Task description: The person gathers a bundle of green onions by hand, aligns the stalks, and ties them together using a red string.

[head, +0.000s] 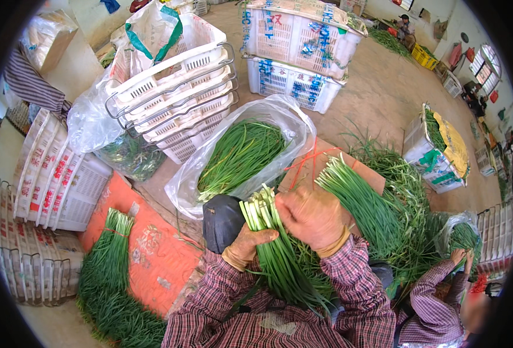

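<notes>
My left hand [253,243], in a tan rubber glove, grips a bundle of green garlic chives [273,256] whose pale cut ends point up and away from me. Against the upper right side of these stems is my right hand [315,215], also gloved; its fingers are curled and blurred, and whether they pinch a stalk cannot be told. Just beyond, an open clear plastic bag [297,122] holds loose chives [243,152]. A second bunch of chives [360,204] lies on a brown board [371,176] to the right, beside red ties [304,161].
Tied chives [108,256] rest on an orange sheet [165,256] at left. White crates stand stacked ahead [173,87], [300,43] and at left [60,174]. Loose leaves [413,204] are heaped at right. A person [434,300] in a checked shirt handles bagged chives [463,239] at lower right.
</notes>
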Motion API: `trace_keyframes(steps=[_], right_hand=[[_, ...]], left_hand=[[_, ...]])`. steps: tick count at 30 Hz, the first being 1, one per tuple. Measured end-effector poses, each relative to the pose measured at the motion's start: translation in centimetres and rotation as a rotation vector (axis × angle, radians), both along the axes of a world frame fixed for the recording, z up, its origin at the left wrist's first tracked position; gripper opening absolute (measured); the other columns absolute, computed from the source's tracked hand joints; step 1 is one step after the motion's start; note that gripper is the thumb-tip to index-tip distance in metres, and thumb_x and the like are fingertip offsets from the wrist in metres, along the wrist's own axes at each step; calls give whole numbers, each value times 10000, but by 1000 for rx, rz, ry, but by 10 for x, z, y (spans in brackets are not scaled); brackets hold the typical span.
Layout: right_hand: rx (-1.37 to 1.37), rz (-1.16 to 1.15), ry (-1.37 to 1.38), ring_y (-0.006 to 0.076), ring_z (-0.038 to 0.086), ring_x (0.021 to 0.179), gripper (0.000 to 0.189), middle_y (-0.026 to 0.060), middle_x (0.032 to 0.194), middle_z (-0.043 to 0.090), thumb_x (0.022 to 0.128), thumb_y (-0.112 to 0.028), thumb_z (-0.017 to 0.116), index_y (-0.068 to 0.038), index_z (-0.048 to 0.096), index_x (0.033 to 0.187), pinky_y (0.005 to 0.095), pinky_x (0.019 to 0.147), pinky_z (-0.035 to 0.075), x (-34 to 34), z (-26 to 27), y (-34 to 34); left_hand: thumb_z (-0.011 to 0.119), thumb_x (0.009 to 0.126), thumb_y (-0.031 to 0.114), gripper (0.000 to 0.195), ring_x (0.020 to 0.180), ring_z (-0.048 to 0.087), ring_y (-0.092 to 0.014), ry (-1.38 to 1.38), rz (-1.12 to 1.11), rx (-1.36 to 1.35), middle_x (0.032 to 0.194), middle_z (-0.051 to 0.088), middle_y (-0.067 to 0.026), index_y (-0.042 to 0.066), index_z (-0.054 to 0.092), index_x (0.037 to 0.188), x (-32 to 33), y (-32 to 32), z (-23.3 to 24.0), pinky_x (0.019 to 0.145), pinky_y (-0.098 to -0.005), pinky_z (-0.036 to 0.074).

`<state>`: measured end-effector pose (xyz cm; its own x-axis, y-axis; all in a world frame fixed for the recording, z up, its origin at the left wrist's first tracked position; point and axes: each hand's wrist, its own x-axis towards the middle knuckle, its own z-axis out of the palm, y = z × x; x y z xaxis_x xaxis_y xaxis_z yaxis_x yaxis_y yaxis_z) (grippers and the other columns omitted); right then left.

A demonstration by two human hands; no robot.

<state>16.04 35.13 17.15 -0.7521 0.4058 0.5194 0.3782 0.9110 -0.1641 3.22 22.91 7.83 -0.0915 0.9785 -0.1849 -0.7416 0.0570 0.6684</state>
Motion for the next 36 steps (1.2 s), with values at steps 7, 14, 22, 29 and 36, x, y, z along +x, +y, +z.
trace_keyframes(steps=[7, 14, 22, 29, 36], right_hand=[[-790, -38, 116, 258, 741, 834, 298, 124, 930, 746, 954, -350, 711, -63, 731, 1032, 349, 732, 570, 0, 8, 28], [-895, -40, -42, 268, 709, 736, 296, 128, 852, 721, 961, -337, 654, -55, 738, 985, 395, 683, 544, -15, 8, 21], [-1190, -17, 245, 206, 687, 1039, 516, 156, 1161, 701, 922, -305, 775, -15, 602, 1313, 331, 916, 550, 11, -32, 40], [-1915, 321, 146, 210, 505, 1305, 913, 125, 1435, 530, 926, -431, 778, 13, 314, 1575, 330, 1101, 416, 31, -107, -30], [-1821, 126, 142, 182, 606, 1136, 673, 95, 1264, 653, 1004, -503, 640, 15, 526, 1417, 315, 1019, 463, 31, -108, -39]], left_hand=[[825, 760, 105, 836, 1163, 645, -213, -47, -100, 63, 1302, 662, -102, 58, 460, 1509, -7, 1, -12, 1019, -374, 513], [856, 712, 196, 723, 972, 683, -237, 12, -52, 33, 1161, 706, -103, 33, 578, 1359, -2, 0, -13, 869, -384, 577], [860, 689, 225, 978, 903, 683, -233, -112, 95, 90, 1156, 692, -116, 39, 407, 1535, -13, -4, -20, 836, -375, 587], [781, 714, 237, 959, 1092, 693, -304, -289, 241, 57, 1256, 677, -167, -1, 373, 1549, 1, -1, -6, 994, -445, 577], [812, 850, 185, 626, 1091, 694, -258, -26, 228, -89, 1232, 692, -123, 2, 552, 1389, -35, -27, -15, 965, -390, 564]])
